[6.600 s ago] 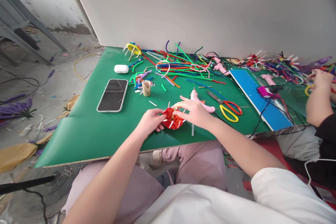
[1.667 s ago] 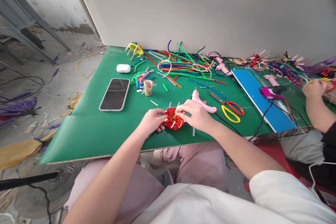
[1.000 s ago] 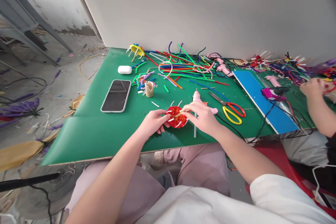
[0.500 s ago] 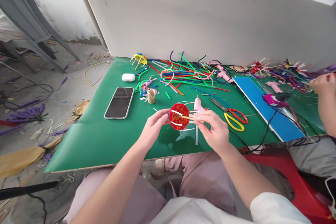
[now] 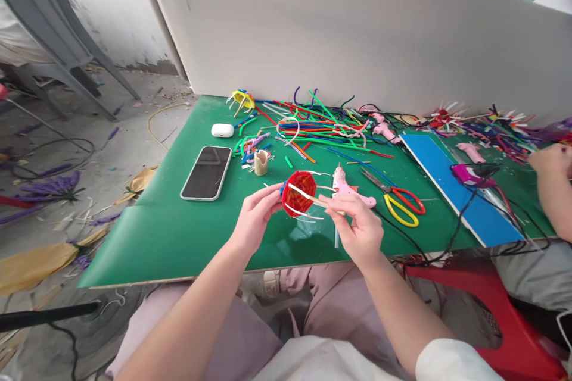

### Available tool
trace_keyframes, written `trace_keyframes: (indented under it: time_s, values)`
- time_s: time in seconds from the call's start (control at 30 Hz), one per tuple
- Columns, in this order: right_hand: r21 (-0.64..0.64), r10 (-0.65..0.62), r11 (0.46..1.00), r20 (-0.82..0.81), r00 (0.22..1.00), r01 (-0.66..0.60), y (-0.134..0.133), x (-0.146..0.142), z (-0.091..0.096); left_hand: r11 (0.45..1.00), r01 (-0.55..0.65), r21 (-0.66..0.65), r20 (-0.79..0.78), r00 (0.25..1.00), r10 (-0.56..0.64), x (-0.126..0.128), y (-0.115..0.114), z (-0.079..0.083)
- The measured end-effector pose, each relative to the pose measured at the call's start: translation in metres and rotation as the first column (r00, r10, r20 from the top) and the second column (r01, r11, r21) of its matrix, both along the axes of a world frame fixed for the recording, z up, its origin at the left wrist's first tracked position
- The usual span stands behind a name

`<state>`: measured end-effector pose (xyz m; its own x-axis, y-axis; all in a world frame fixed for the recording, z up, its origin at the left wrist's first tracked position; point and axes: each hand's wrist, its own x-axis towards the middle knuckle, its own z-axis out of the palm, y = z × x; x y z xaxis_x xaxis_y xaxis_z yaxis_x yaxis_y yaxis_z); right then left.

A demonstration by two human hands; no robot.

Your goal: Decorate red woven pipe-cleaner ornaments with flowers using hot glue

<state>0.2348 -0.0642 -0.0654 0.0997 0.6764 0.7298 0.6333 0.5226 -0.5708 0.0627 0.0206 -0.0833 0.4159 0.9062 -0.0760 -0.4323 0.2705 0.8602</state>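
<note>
A small red umbrella-shaped craft piece, with white prongs round its rim, is held above the table, its hollow side turned to the right. My left hand pinches it from behind, near a bit of blue at its top. Between the fingers of my right hand is a thin wooden stick that runs into the hollow; its inner end is hard to make out. Behind my right hand lies a pink glue gun, with a clear glue stick below it.
Scissors with red and yellow handles lie to the right, before a blue board. On the left are a phone, a white case and a bamboo cup. Coloured pipe cleaners line the back. Another person's hand is far right.
The red craft piece has turned, so its hollow faces more to the right. My right hand has shifted slightly left and down, uncovering more of the glue gun.
</note>
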Motion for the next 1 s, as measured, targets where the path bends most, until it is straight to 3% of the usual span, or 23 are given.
trace_keyframes:
  time_s: [0.23, 0.33, 0.4, 0.47, 0.57, 0.67, 0.83, 1.0]
  values:
    - [-0.053, -0.04, 0.998, 0.012, 0.999, 0.041, 0.001, 0.002, -0.005, 0.999, -0.027, 0.044, -0.071, 0.997, 0.03, -0.004, 0.004, -0.002]
    - [-0.033, -0.141, 0.989, 0.074, 0.987, 0.143, 0.002, -0.002, -0.007, 0.993, -0.038, 0.108, -0.092, 0.995, 0.048, -0.006, 0.007, 0.0]
    - [-0.113, -0.221, 0.967, 0.058, 0.973, 0.227, 0.003, -0.007, -0.011, 0.983, -0.043, 0.178, -0.099, 0.993, 0.061, -0.008, 0.009, 0.001]
    - [-0.291, -0.266, 0.926, -0.053, 0.962, 0.24, 0.004, -0.015, -0.016, 0.967, -0.044, 0.249, -0.122, 0.99, 0.076, -0.01, 0.011, 0.002]
    - [-0.533, -0.265, 0.842, -0.286, 0.921, 0.077, 0.005, -0.029, -0.02, 0.944, -0.073, 0.321, -0.157, 0.979, 0.129, -0.012, 0.014, 0.003]
    - [-0.638, -0.241, 0.762, -0.438, 0.866, -0.11, 0.007, -0.042, -0.021, 0.923, -0.092, 0.374, -0.204, 0.962, 0.179, -0.014, 0.015, 0.006]
    - [-0.652, -0.187, 0.668, -0.614, 0.767, -0.359, 0.009, -0.052, -0.026, 0.897, 0.002, 0.442, -0.277, 0.951, 0.134, -0.022, 0.016, 0.013]
    - [-0.637, -0.146, 0.624, -0.665, 0.733, -0.453, 0.01, -0.053, -0.027, 0.831, 0.131, 0.541, -0.338, 0.938, 0.072, -0.03, 0.019, 0.014]
